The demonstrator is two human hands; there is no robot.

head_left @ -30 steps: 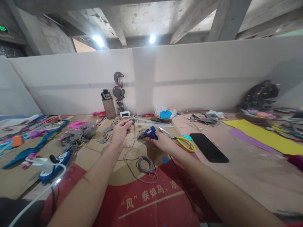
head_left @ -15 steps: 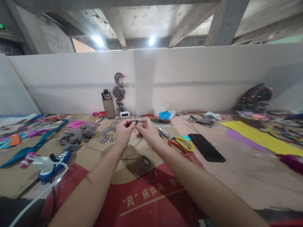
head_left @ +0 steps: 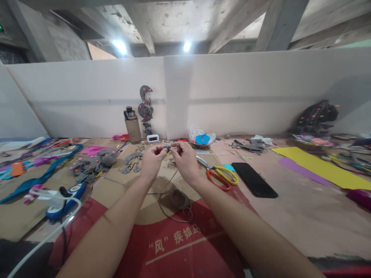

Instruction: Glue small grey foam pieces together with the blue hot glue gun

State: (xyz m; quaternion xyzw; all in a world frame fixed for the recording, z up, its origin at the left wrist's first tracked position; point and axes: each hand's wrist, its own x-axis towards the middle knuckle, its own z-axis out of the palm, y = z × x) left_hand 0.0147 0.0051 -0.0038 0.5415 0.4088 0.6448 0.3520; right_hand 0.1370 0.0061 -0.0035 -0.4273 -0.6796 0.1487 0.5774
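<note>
My left hand (head_left: 152,162) and my right hand (head_left: 184,160) meet above the cardboard, fingertips pinched close together. Between them is a small dark grey piece (head_left: 167,148), too small to make out fully; both hands are closed on it. A grey cord (head_left: 176,199) lies coiled below, and one strand of it rises to my right hand. To the right of that hand are scissors (head_left: 222,175) with a red and a yellow handle. Left of my left hand lies a grey cut-out (head_left: 132,162) with small hanging pieces.
A black phone (head_left: 254,179) lies at right, before yellow paper (head_left: 319,164). A bottle (head_left: 133,127) and a small white clock (head_left: 152,138) stand along the back wall. Grey pieces with pink dots (head_left: 95,162) and a blue-and-white power strip (head_left: 66,202) lie at left.
The fingers of my right hand have curled in further around the small dark piece. The cord strand below has shifted to the right. The camera view has moved slightly.
</note>
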